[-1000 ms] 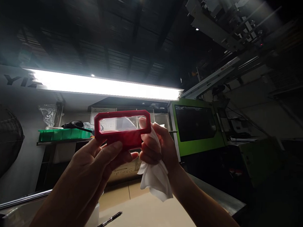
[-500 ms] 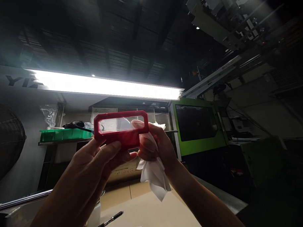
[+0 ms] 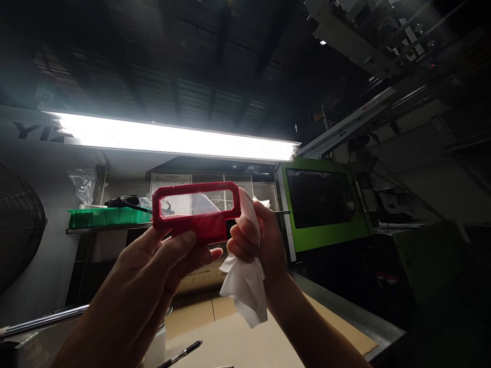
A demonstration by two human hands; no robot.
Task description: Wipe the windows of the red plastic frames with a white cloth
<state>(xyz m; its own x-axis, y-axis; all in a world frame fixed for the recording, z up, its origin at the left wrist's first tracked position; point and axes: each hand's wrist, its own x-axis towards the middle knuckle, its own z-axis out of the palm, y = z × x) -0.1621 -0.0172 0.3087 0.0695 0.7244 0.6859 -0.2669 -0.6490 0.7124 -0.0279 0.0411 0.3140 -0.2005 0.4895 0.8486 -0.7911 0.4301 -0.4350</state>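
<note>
A red plastic frame (image 3: pixel 198 224) with a clear window and cut corners is held up below the bright lamp. My left hand (image 3: pixel 163 256) grips it by the lower left, thumb on the near face and fingers behind. A white cloth (image 3: pixel 245 291) hangs from my right hand (image 3: pixel 255 237), whose fingers are curled around it. Part of that cloth is pressed against the right end of the red frame. The shelf behind can be seen through the window.
A tube lamp (image 3: pixel 179 140) spans the view above my hands. Behind are a green bin (image 3: pixel 105 216) on a shelf and a green machine (image 3: pixel 323 240). Cardboard (image 3: pixel 251 345) covers the bench, with a pen (image 3: pixel 175 359) and a white bottle (image 3: pixel 157 348) on it. A fan (image 3: pixel 13 224) stands left.
My right fingertips have left the window area and moved to the frame's right end, bringing the cloth up against that edge. The left hand keeps its grip.
</note>
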